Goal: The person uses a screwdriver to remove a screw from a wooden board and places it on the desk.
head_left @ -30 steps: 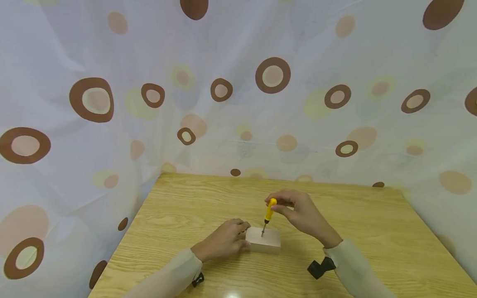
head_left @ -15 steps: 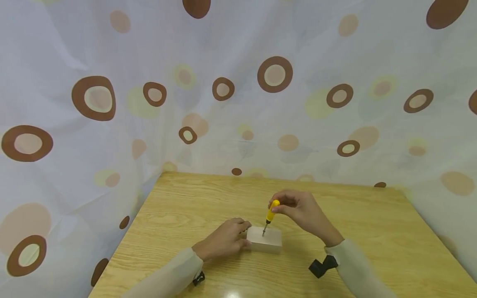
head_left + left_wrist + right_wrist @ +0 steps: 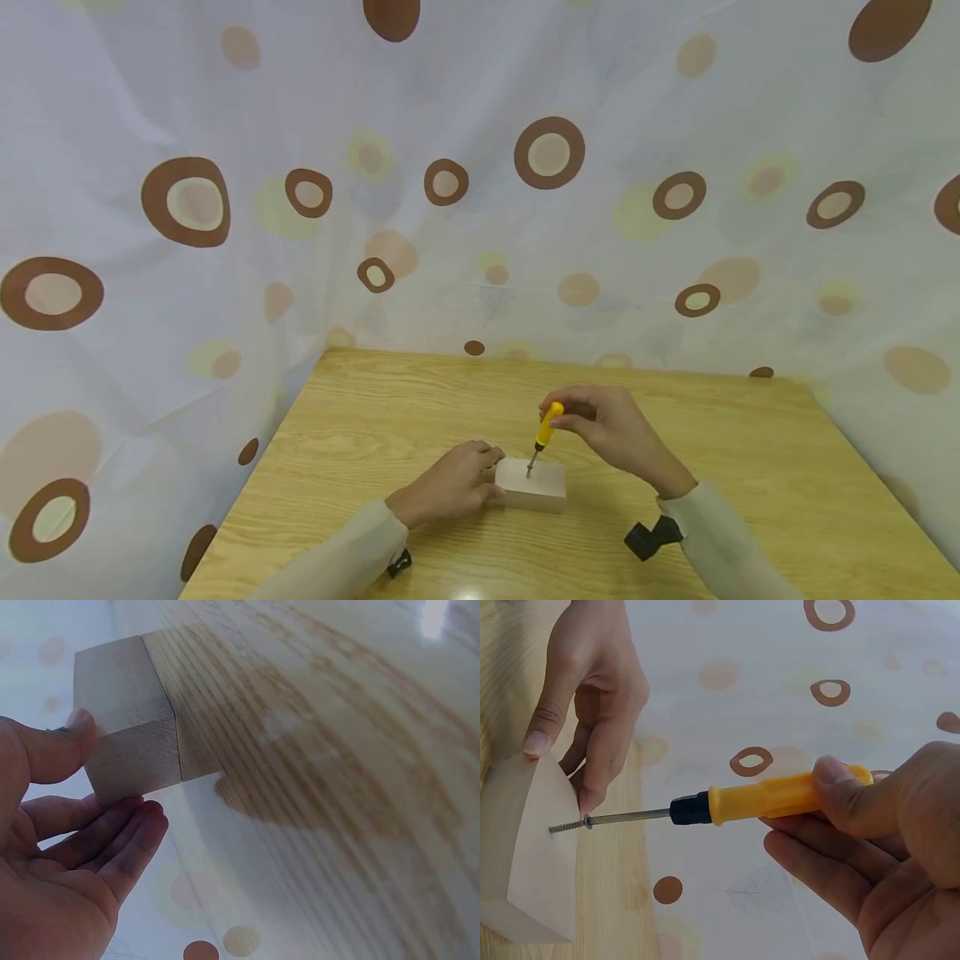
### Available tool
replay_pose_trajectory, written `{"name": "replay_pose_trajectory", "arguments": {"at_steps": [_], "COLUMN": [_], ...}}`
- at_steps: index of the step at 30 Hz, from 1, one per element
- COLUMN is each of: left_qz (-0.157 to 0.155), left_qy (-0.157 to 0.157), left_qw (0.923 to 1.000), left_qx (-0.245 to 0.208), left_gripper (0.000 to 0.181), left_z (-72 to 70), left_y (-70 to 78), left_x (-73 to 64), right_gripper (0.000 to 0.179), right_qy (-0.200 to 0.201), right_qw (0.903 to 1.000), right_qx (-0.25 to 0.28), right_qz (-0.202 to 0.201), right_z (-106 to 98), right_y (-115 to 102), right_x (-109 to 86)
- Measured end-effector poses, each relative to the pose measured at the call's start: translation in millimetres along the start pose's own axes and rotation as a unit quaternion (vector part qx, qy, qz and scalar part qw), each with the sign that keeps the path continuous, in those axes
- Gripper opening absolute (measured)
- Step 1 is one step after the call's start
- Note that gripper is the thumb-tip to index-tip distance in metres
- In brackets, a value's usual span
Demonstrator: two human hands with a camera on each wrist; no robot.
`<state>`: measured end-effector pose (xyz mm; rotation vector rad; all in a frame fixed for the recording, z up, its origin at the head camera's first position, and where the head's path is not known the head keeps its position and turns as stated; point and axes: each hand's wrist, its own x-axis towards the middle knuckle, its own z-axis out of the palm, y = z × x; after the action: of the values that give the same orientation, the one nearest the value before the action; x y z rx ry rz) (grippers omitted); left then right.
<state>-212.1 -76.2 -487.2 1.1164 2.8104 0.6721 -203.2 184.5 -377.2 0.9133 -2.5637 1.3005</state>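
Observation:
A pale wooden block (image 3: pixel 534 483) lies on the table, and my left hand (image 3: pixel 453 483) grips its left end between thumb and fingers. In the left wrist view the thumb presses one side of the block (image 3: pixel 124 690) while the fingertips sit at the opposite side. My right hand (image 3: pixel 611 429) pinches the yellow handle of a screwdriver (image 3: pixel 548 425), held tilted above the block. Seen from the right wrist, a screw (image 3: pixel 571 825) stands partly sunk in the block's top face, its threads showing. The screwdriver's tip (image 3: pixel 622 817) meets the screw's head.
The wood-grained table (image 3: pixel 375 392) extends around the block on all sides. Behind it and along both sides hangs a white curtain (image 3: pixel 480 217) with brown and yellow spots. A black strap (image 3: pixel 652 537) dangles from the right sleeve.
The screwdriver's handle leans slightly more to the right than a second ago, and my right hand has shifted a little that way. The block and left hand stay in place.

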Motion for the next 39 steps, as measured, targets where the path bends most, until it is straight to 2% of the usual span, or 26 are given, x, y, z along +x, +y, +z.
{"name": "replay_pose_trajectory", "arguments": {"at_steps": [4, 9, 12, 17, 19, 22, 27, 30, 36, 39], "left_qz": [0.000, 0.008, 0.010, 0.003, -0.001, -0.003, 0.002, 0.006, 0.005, 0.004], "left_qy": [0.003, 0.008, 0.008, 0.004, 0.000, -0.006, -0.003, 0.001, -0.006, -0.006], "left_qw": [1.0000, 0.9999, 0.9999, 1.0000, 0.9999, 0.9999, 0.9999, 1.0000, 0.9999, 0.9999], "left_qx": [-0.004, -0.007, -0.004, -0.007, -0.012, -0.014, -0.011, -0.007, -0.006, -0.008], "left_gripper": [0.052, 0.052, 0.052, 0.051, 0.051, 0.051, 0.051, 0.051, 0.051, 0.052], "left_z": [-1.2, -0.2, -0.1, -1.9, -2.0, -1.8, -2.5, -3.4, -2.0, -1.7], "left_y": [-0.8, -2.6, -2.6, -2.0, -1.9, -1.6, -1.2, -1.1, -1.6, -1.9], "left_x": [-2.0, -2.0, -0.8, 0.6, 0.9, 0.8, 1.8, 2.6, 1.8, 1.4], "right_gripper": [0.022, 0.022, 0.022, 0.014, 0.015, 0.017, 0.021, 0.021, 0.017, 0.018], "right_qy": [-0.017, 0.024, 0.034, -0.008, -0.026, -0.025, 0.026, 0.044, 0.000, -0.004], "right_qw": [0.9994, 0.9994, 0.9988, 0.9954, 0.9928, 0.9914, 0.9916, 0.9897, 0.9907, 0.9919], "right_qx": [0.029, 0.016, 0.032, 0.092, 0.114, 0.128, 0.115, 0.118, 0.133, 0.124], "right_qz": [-0.003, 0.017, 0.014, -0.024, -0.025, -0.003, 0.052, 0.068, 0.029, 0.030], "right_z": [2, 8, 7, 3, 2, 4, 11, 13, 13, 14], "right_y": [2, 5, 7, 12, 13, 12, 12, 12, 14, 14], "right_x": [1.7, 0.2, 0.0, 0.8, 0.4, -0.8, -2.8, -3.3, -3.7, -3.6]}}
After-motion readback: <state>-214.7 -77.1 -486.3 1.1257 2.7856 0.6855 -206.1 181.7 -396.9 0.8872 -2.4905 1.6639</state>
